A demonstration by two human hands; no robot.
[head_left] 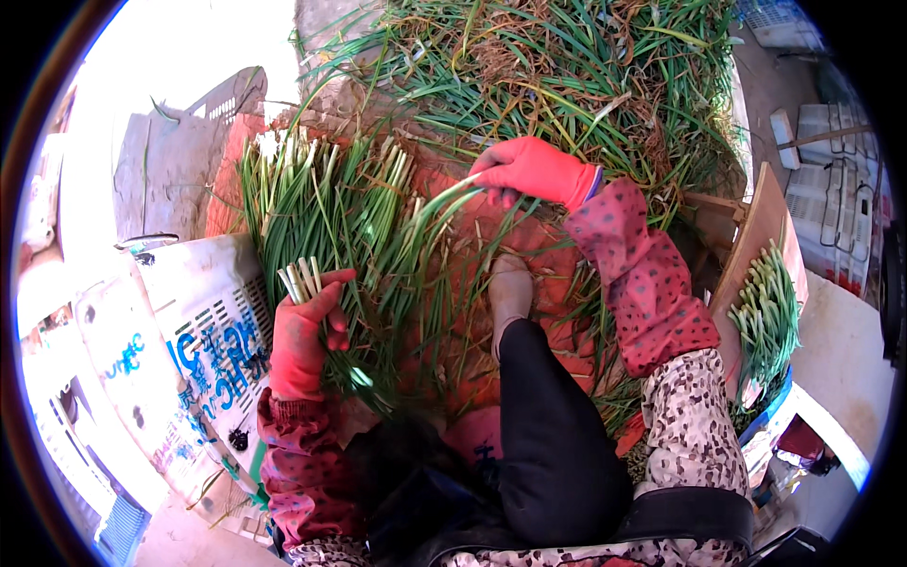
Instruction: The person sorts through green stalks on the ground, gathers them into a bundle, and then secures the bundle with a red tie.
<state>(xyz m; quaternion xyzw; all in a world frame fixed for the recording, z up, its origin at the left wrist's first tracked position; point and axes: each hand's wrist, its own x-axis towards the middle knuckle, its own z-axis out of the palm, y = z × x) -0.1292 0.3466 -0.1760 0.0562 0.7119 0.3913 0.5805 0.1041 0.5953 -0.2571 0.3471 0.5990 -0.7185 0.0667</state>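
Note:
My left hand (310, 333), in a coral-red glove, is closed around a small bunch of green stalks (300, 281) with pale cut-looking ends, like spring onions or garlic chives. The ends stick up above the fist, and the leaves trail down below it. Farther off and to the right, my right hand (529, 172), gloved alike, pinches a few more stalks (452, 200). Their long leaves droop to the left and toward me. Between and behind both hands lies a layered row of similar stalks (316, 203), pale ends pointing away from me.
A big loose heap of leafy stalks (567, 76) fills the far side. White crates with slots (208, 302) stand at my left. Right of me, a bundle of stalks (763, 307) sits beside a wooden board (746, 246). My foot (511, 288) rests on the reddish, leaf-strewn ground cover (557, 354).

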